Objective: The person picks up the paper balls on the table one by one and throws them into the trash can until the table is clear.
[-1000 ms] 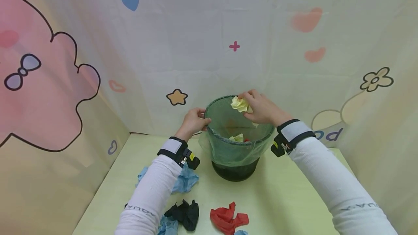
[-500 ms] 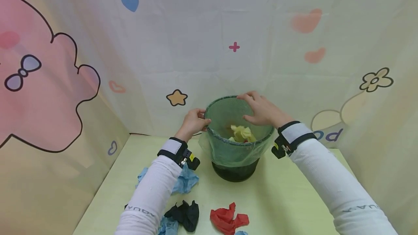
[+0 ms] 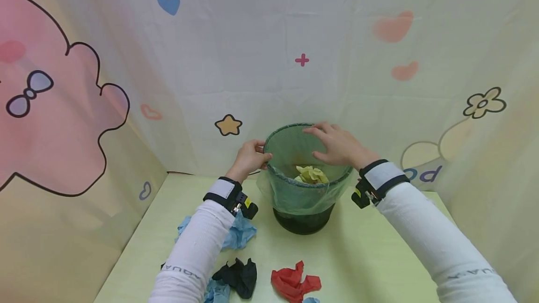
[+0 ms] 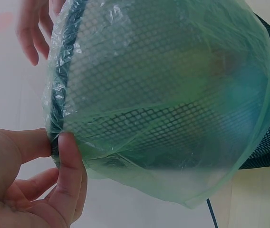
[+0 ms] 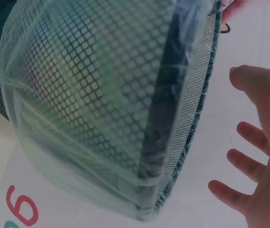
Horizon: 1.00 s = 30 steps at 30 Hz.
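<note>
A dark mesh wastebasket (image 3: 301,221) lined with a green plastic bag (image 3: 294,198) stands upright on the table. At its left rim, my left hand (image 3: 248,159) pinches the edge and the liner between thumb and fingers, which the left wrist view shows closely. My right hand (image 3: 340,145) hovers over the right side of the opening, thumb and fingers spread, with nothing in its grasp; in the right wrist view its fingers are apart from the rim. Down in the basket lies crumpled yellow paper (image 3: 311,175). Whatever lies beneath it is mostly hidden, blurred through the mesh.
On the pale table (image 3: 362,256) in front of the basket lie crumpled red paper (image 3: 294,282), black paper (image 3: 237,277) and blue paper (image 3: 240,232), some of it behind my left forearm. A printed curtain (image 3: 252,60) hangs right behind the basket.
My right hand has let go of the crumpled yellow paper, which dropped into the basket, and its fingers have spread. The left hand has stayed on the rim.
</note>
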Available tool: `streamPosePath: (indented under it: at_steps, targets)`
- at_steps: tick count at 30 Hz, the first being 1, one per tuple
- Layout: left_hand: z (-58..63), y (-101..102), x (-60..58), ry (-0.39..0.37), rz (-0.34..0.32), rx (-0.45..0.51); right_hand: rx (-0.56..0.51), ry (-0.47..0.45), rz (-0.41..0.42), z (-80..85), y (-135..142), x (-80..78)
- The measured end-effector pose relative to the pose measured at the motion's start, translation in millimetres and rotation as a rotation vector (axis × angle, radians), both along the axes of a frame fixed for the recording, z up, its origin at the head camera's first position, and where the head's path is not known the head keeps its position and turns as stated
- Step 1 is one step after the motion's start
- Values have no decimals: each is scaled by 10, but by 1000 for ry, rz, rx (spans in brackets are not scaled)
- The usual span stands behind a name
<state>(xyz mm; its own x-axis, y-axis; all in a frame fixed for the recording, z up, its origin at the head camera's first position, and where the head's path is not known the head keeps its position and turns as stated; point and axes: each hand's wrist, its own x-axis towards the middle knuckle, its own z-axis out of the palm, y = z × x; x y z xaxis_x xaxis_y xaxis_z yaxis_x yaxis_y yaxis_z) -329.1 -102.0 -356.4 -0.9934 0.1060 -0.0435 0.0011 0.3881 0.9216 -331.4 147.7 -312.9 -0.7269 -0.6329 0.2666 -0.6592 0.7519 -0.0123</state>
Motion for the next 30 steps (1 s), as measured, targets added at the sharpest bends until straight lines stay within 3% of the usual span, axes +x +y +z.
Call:
streamPosePath:
  at_steps: [7,22,30]
  targets:
    - [14,0,11,-5,-9,3,17,138,90,-58,-53,73]
    - [25,-3,8,-14,-9,12,-45,180,263,-112,-244,408]
    - [14,6,1,-10,6,6,-73,262,345,-191,-373,571]
